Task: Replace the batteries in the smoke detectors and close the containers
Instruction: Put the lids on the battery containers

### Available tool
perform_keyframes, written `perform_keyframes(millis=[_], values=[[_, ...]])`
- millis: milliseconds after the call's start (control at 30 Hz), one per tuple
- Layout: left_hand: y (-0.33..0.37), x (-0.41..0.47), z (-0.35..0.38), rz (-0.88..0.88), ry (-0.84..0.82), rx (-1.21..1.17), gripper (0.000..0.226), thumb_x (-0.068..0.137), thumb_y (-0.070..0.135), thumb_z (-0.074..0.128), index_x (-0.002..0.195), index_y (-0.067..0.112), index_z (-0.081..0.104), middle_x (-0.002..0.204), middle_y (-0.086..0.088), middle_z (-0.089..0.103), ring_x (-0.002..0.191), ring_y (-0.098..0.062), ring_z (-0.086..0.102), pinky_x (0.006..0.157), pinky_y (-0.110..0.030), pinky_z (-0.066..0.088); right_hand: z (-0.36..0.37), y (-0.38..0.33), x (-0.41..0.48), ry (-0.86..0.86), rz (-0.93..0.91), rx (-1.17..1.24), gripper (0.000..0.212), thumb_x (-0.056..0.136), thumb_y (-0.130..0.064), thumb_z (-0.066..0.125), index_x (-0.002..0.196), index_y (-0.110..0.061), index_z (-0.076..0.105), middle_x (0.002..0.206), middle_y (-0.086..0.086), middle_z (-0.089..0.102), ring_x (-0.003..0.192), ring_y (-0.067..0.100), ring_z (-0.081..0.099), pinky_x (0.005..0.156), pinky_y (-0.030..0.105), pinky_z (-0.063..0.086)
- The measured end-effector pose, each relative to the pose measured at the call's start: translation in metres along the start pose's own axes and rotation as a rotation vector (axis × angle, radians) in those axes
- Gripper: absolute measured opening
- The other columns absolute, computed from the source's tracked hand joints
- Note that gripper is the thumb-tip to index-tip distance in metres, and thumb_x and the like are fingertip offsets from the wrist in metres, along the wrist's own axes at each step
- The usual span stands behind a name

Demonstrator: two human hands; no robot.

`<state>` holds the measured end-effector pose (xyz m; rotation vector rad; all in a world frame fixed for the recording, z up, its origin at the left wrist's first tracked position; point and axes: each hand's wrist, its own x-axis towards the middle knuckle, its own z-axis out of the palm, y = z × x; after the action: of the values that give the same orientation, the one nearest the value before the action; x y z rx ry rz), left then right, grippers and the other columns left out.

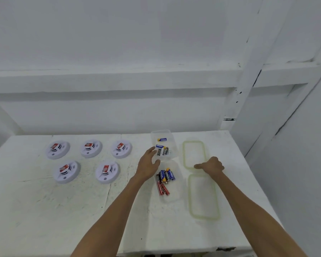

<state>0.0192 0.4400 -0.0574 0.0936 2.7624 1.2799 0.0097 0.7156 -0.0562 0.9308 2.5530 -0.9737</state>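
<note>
Right hand (212,166) covers near edge of far lid (194,154).

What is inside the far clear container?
The far container holds loose batteries: two blue ones and a few dark and silver ones. The left hand covers its near left corner, so anything there is hidden.

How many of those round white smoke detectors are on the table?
5 smoke detectors: back row left, middle, right; front row left, right; all on the table's left half. None looks hidden.
</note>
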Motion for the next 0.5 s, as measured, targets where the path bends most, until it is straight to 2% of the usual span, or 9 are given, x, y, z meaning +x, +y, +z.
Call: perform_keyframes(millis=[100, 167, 200, 267, 367, 433, 500], values=[[-0.004, 0.004, 0.001, -0.009, 0.009, 0.016, 0.05, 0.102, 0.018, 0.058, 0.15, 0.008, 0.049, 0.167, -0.004, 0.027, 0.144, -0.026, 0.045, 0.117, -0.043, 0.04, -0.003, -0.002, 0.004, -0.04, -0.091, 0.226, 0.086, 0.063, -0.029, 0.092, 0.131, 0.0, 0.049, 0.134, 0.015, 0.057, 0.12, 0.033, 0.058, 0.093, 0.037, 0.051], [-0.006, 0.006, 0.001, -0.04, -0.014, -0.019, 0.049, 0.104, 0.017, 0.056, 0.151, 0.011, 0.047, 0.166, -0.01, 0.029, 0.137, -0.028, 0.051, 0.112, -0.034, 0.042, -0.002, -0.011, 0.0, -0.03, -0.145, 0.42, 0.07, 0.07, -0.018, 0.088, 0.127, -0.003, 0.049, 0.126, 0.019, 0.06, 0.105, 0.031, 0.065, 0.073, 0.036, 0.058], [-0.006, 0.006, 0.001, -0.048, -0.023, -0.034, 0.048, 0.104, 0.015, 0.054, 0.152, 0.012, 0.046, 0.161, -0.013, 0.037, 0.133, -0.026, 0.054, 0.106, -0.028, 0.042, -0.002, -0.019, -0.005, -0.012, -0.195, 0.465, 0.057, 0.076, -0.015, 0.083, 0.121, -0.005, 0.049, 0.12, 0.02, 0.062, 0.097, 0.031, 0.068, 0.066, 0.036, 0.059], [-0.005, 0.01, 0.001, -0.053, -0.015, -0.082, 0.047, 0.105, 0.013, 0.052, 0.151, 0.011, 0.046, 0.148, -0.013, 0.055, 0.125, -0.021, 0.058, 0.097, -0.022, 0.041, 0.0, -0.039, -0.014, 0.061, -0.335, 0.388, 0.037, 0.084, -0.016, 0.073, 0.11, -0.013, 0.047, 0.105, 0.018, 0.067, 0.085, 0.03, 0.07, 0.064, 0.039, 0.06], [-0.001, 0.014, -0.002, -0.087, 0.033, -0.282, 0.038, 0.105, 0.021, 0.053, 0.143, 0.023, 0.053, 0.136, 0.003, 0.061, 0.12, -0.013, 0.058, 0.098, -0.025, 0.044, 0.01, -0.074, -0.037, 0.153, -0.522, 0.186, 0.028, 0.087, -0.013, 0.062, 0.107, -0.019, 0.043, 0.093, 0.009, 0.065, 0.076, 0.028, 0.065, 0.06, 0.039, 0.056], [-0.005, 0.021, -0.003, -0.121, 0.059, -0.42, 0.028, 0.105, 0.035, 0.052, 0.132, 0.036, 0.055, 0.132, 0.007, 0.064, 0.119, -0.011, 0.06, 0.103, -0.034, 0.049, 0.024, -0.097, -0.052, 0.185, -0.613, 0.05, 0.029, 0.087, -0.013, 0.06, 0.109, -0.021, 0.042, 0.09, 0.007, 0.063, 0.073, 0.026, 0.062, 0.058, 0.036, 0.051], [-0.009, 0.029, -0.006, -0.168, 0.069, -0.529, 0.032, 0.101, 0.053, 0.047, 0.127, 0.037, 0.054, 0.125, 0.003, 0.069, 0.114, -0.015, 0.065, 0.103, -0.047, 0.052, 0.038, -0.113, -0.066, 0.212, -0.682, -0.12, 0.032, 0.089, -0.019, 0.062, 0.113, -0.023, 0.041, 0.086, 0.004, 0.06, 0.073, 0.022, 0.058, 0.057, 0.031, 0.043]])
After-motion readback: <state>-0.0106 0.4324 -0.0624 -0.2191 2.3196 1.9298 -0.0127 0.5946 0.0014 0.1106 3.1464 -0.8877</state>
